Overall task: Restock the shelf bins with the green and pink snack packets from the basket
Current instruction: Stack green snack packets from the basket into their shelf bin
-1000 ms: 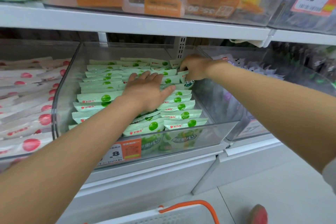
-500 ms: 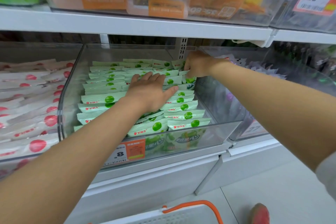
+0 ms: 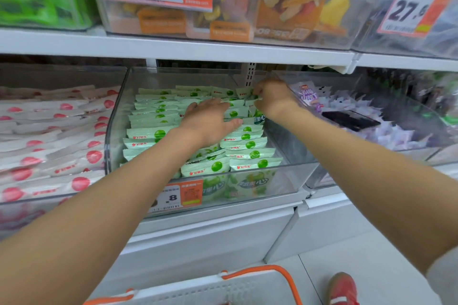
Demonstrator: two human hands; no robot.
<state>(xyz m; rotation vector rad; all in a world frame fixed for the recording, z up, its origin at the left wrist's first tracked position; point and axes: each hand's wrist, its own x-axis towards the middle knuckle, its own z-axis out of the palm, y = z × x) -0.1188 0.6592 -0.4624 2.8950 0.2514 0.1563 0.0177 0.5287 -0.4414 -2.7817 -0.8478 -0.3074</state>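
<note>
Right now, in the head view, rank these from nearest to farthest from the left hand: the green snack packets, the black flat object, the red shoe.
1. Green snack packets: directly under the left hand, touching it.
2. Black flat object: to the right, lying among the purple packets.
3. Red shoe: lower right, down on the floor.

I see pale green foil snack packets (image 3: 247, 146), each with a darker green dot and a small red logo. Left of them are whitish-pink soft snack packets (image 3: 49, 156) with red-pink dots. On the right, small lilac-and-white packets (image 3: 396, 136) and a flat black object (image 3: 349, 120). The paper price tag (image 3: 181, 197) is white with black digits and an orange block. White metal shelf board (image 3: 173, 48). Pale grey plastic basket (image 3: 235, 285) with an orange handle. Red shoe (image 3: 343, 285) with white stripes.
</note>
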